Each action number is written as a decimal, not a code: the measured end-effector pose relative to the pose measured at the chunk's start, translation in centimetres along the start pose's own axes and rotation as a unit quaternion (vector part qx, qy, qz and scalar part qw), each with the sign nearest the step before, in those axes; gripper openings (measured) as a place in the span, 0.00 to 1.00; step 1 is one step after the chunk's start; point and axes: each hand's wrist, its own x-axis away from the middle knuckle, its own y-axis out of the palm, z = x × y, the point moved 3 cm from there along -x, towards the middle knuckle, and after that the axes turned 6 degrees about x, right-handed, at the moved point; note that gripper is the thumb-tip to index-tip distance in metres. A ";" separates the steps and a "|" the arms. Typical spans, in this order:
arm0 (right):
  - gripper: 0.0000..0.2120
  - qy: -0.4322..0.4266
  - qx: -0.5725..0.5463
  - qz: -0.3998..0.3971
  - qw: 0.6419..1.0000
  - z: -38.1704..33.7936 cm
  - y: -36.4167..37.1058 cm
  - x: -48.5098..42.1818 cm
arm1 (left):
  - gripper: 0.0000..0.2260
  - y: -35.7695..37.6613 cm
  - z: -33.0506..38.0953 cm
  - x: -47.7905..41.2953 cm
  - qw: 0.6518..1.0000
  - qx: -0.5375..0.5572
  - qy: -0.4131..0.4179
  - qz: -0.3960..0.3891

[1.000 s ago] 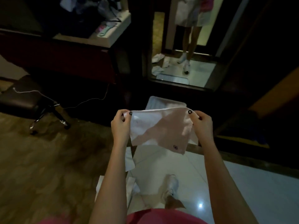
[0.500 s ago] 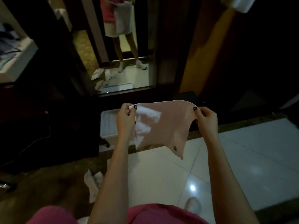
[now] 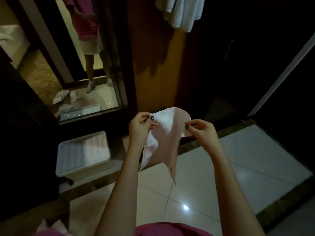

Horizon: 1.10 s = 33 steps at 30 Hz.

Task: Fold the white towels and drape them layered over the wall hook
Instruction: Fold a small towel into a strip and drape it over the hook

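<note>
White towel (image 3: 163, 142) held up by two hands
The left hand (image 3: 139, 128) and right hand (image 3: 201, 130) pinch its top edge, which arches between them; the rest hangs to a point below. Textured white towels (image 3: 182, 12) hang high above the hands.

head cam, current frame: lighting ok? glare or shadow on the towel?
Head view: dim, edges near black; glare spot on the floor tile; small towel, pinched by left hand and right hand, bright near the left hand, shaded elsewhere; hanging towels cast a shadow on the wall.

Left hand (image 3: 139, 128) and right hand (image 3: 202, 130) pinch a hanging white towel (image 3: 163, 143).
</note>
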 end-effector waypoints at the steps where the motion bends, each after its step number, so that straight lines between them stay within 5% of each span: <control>1: 0.07 0.002 0.009 -0.022 1.000 0.4 -0.9 -0.7 | 0.07 1.7 -0.1 -0.2 1.000 -0.004 -0.002 -0.016; 5: 0.11 0.002 0.007 -0.114 0.993 1.4 -3.6 -2.9 | 0.07 7.8 -0.3 -1.0 0.998 -0.016 0.000 -0.061; 15: 0.08 -0.073 -0.016 0.063 0.995 1.8 -7.3 -7.6 | 0.05 15.8 -0.1 -3.6 0.985 0.054 -0.042 -0.158; 25: 0.08 -0.069 -0.087 0.037 0.993 1.4 -7.0 -14.5 | 0.05 18.5 0.0 -10.4 0.979 0.049 -0.014 -0.197; 33: 0.05 -0.072 -0.098 0.091 0.988 0.0 -6.7 -20.8 | 0.05 20.3 0.5 -17.0 0.963 0.079 -0.019 -0.255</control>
